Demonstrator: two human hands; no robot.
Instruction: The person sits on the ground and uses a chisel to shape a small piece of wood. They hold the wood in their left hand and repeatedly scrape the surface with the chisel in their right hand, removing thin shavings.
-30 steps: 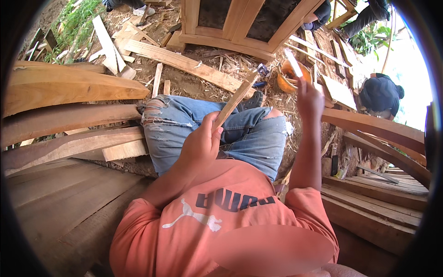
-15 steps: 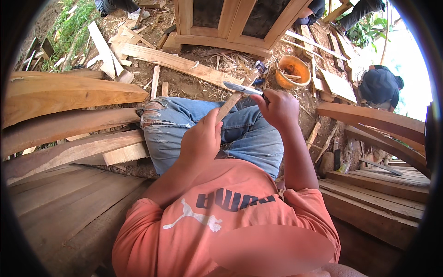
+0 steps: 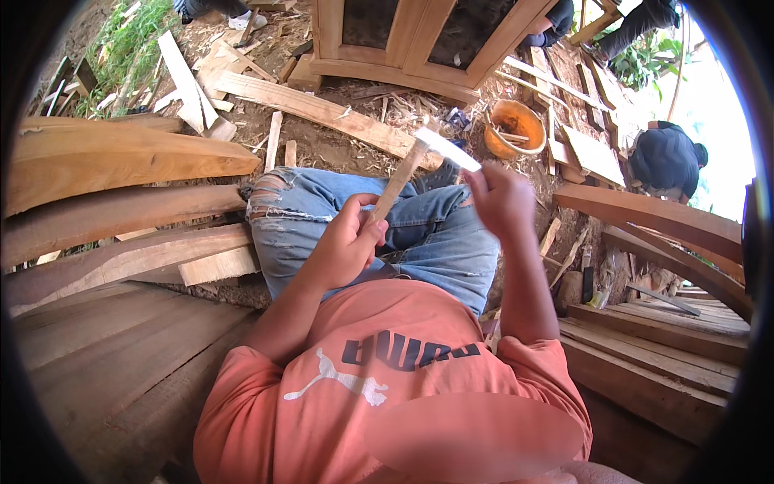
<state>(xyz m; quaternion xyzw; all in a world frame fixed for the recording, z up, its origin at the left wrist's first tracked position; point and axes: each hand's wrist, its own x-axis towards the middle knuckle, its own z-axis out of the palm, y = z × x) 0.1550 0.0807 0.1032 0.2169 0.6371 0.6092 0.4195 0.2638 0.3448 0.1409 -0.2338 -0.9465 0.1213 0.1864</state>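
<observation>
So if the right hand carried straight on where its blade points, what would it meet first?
Probably the wooden strip held by the left hand: the blade in the right hand overlaps its upper part in view, though depth and contact are unclear.

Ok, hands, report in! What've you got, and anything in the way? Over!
Left hand: gripping stick. Right hand: gripping knife, blurred, over stick's far part, contact unclear. Bucket farther off, not in the way.
</observation>
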